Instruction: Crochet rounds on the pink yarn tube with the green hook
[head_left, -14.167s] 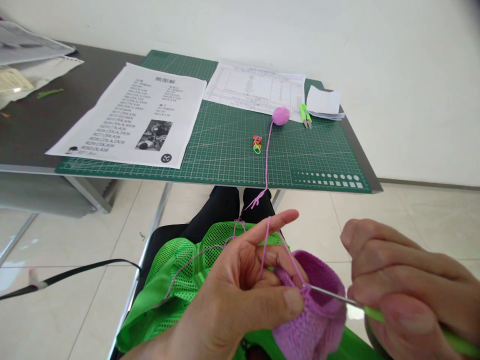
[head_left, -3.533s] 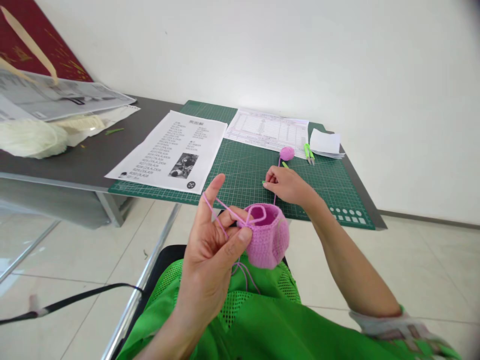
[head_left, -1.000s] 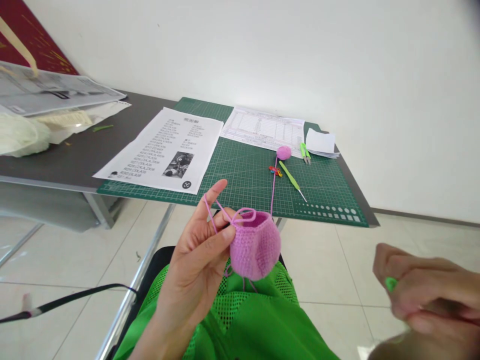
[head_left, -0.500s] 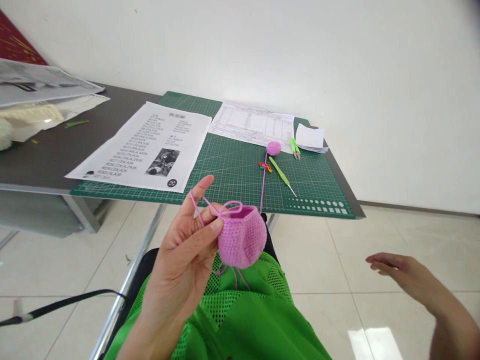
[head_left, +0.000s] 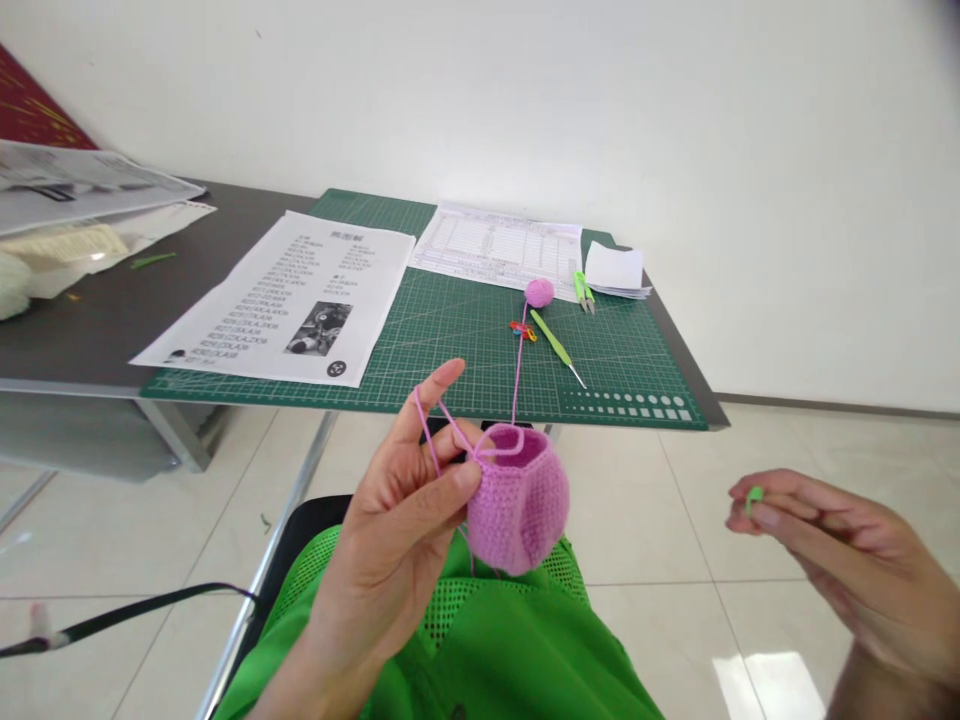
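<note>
My left hand point(head_left: 405, 520) pinches the rim of a pink crocheted cup-shaped piece point(head_left: 517, 510), its opening facing up. Pink yarn loops over my raised left index finger, and a loose loop stands at the rim. A strand runs from behind the piece up to a small pink yarn ball point(head_left: 538, 292) on the green mat. Off to the right, away from the piece, my right hand point(head_left: 840, 550) holds a small green clip-like thing point(head_left: 754, 499) between thumb and fingers.
On the green cutting mat point(head_left: 450, 330) lie a green-handled crochet hook point(head_left: 557, 345), red and yellow markers point(head_left: 523, 330), green snips point(head_left: 583, 292) and small white papers point(head_left: 615, 270). A printed pattern sheet point(head_left: 277, 300) lies left. A black strap point(head_left: 150, 605) hangs lower left.
My left hand and the pink piece have shifted a little right. My right hand has turned, and the small green thing now shows between its fingers.
</note>
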